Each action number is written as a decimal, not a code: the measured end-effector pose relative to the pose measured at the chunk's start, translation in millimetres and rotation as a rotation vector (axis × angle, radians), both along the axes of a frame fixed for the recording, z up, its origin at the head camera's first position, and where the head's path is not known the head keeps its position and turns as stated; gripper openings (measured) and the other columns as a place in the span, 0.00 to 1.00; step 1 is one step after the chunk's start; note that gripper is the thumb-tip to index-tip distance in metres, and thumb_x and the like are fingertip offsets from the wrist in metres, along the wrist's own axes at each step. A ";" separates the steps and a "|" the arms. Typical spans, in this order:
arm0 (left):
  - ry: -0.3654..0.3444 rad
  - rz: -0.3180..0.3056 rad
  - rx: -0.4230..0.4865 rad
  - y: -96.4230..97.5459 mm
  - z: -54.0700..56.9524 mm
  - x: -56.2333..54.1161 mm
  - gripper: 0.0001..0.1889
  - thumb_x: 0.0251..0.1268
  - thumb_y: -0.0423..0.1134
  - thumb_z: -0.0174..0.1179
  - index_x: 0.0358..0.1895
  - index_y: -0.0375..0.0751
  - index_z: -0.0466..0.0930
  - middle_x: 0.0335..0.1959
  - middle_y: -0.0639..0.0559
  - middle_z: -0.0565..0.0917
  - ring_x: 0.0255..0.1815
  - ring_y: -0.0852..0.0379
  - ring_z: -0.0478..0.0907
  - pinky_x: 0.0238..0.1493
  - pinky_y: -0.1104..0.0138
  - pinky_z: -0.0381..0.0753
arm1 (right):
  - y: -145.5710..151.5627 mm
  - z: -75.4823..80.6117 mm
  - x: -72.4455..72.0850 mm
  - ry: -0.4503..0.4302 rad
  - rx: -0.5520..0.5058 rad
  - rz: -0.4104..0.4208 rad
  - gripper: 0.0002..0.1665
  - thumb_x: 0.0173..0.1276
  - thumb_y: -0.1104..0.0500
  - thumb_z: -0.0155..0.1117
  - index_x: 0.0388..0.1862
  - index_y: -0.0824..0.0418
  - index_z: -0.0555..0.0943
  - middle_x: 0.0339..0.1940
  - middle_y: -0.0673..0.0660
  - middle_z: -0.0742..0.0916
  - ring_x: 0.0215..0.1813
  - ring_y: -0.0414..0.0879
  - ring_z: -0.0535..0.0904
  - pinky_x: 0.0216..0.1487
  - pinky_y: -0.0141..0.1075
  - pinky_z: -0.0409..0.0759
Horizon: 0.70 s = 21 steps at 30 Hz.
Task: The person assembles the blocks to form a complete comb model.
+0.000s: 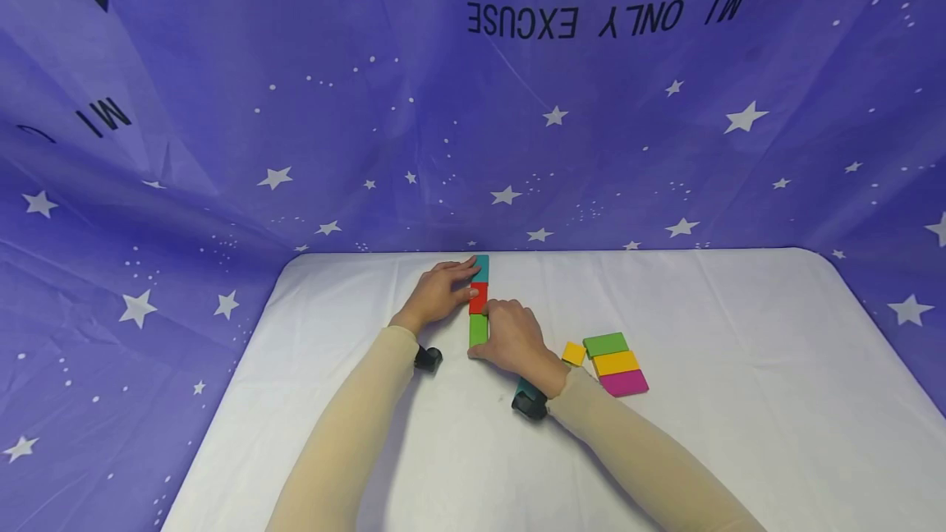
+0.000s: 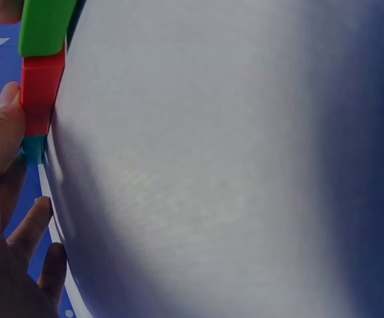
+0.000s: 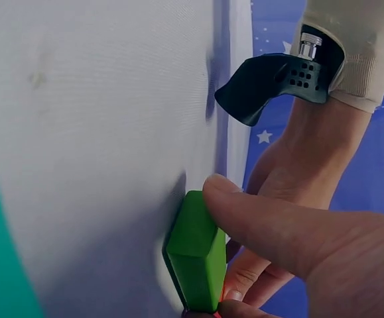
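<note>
A teal block [image 1: 481, 268], a red block [image 1: 479, 298] and a green block [image 1: 478, 330] stand end to end in a line near the table's far edge. My left hand [image 1: 436, 295] is on their left side, its thumb on the red block and a finger along the teal one. In the left wrist view, its other fingers [image 2: 29, 228] stretch out beside the row. My right hand [image 1: 513, 337] grips the green block, thumb at the near end and fingertips by the red block. The right wrist view shows that thumb [image 3: 245, 209] against the green block's edge.
Right of my right hand lie a small yellow block [image 1: 574, 353] and a group of green [image 1: 606, 345], yellow [image 1: 617, 364] and magenta [image 1: 624, 383] blocks. Another teal block [image 1: 523, 391] is partly hidden under my right wrist. A starry purple cloth [image 1: 414, 212] hangs behind the white table [image 1: 739, 335].
</note>
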<state>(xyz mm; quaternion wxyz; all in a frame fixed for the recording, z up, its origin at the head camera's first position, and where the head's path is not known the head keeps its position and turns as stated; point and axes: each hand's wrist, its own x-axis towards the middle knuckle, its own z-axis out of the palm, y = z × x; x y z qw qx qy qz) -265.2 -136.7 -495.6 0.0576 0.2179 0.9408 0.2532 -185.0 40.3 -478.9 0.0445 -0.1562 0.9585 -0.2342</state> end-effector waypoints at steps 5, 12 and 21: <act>0.001 0.001 -0.001 -0.1 -0.3 0.3 0.29 0.71 0.49 0.62 0.73 0.50 0.71 0.77 0.59 0.64 0.77 0.48 0.61 0.75 0.46 0.56 | -0.7 -1.1 -0.5 0.021 0.003 -0.005 0.36 0.45 0.45 0.86 0.46 0.65 0.83 0.27 0.51 0.80 0.32 0.47 0.73 0.36 0.41 0.74; 0.007 0.003 -0.009 0.0 0.0 -0.2 0.29 0.71 0.49 0.62 0.73 0.50 0.71 0.77 0.60 0.64 0.76 0.49 0.61 0.75 0.47 0.57 | -3.5 -1.5 -2.1 0.015 0.040 -0.021 0.35 0.45 0.42 0.85 0.43 0.64 0.82 0.24 0.50 0.78 0.31 0.47 0.73 0.35 0.41 0.74; -0.004 0.005 -0.005 0.7 0.9 1.4 0.29 0.71 0.49 0.62 0.73 0.50 0.71 0.77 0.61 0.64 0.77 0.49 0.60 0.75 0.45 0.56 | -6.2 0.9 2.4 0.066 0.075 -0.019 0.35 0.44 0.42 0.86 0.38 0.65 0.81 0.20 0.50 0.76 0.27 0.47 0.73 0.30 0.40 0.73</act>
